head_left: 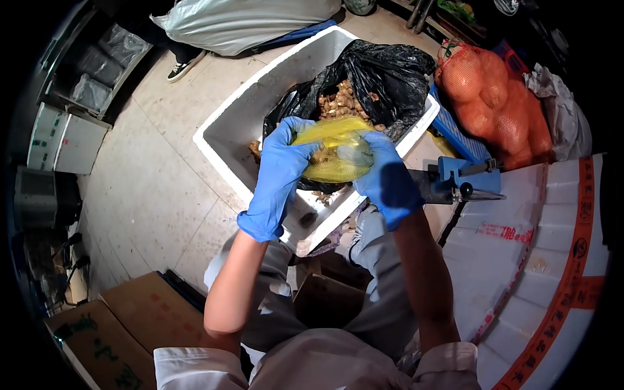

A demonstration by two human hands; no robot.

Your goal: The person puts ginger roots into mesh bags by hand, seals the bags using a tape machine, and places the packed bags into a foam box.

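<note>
My left hand [278, 159], in a blue glove, grips the left side of a yellow mesh bag [328, 169]. The right side of that bag is held by my right hand [390, 182], gloved the same way. Something brownish shows through the mesh, too blurred to name. Both hands are above a white foam box [227, 120]. Inside the box lies an opened black plastic bag [400, 71] with many small, rounded brown pieces [339, 101] in it; I cannot tell their exact kind. The mesh bag hides part of them.
Red net sacks [484, 97] full of round produce stand at the right, beside a blue metal device [465, 172]. White foam boxes [520, 247] with orange tape fill the lower right. Cardboard boxes [149, 312] sit lower left. Another person's shoe [185, 67] is at the upper left.
</note>
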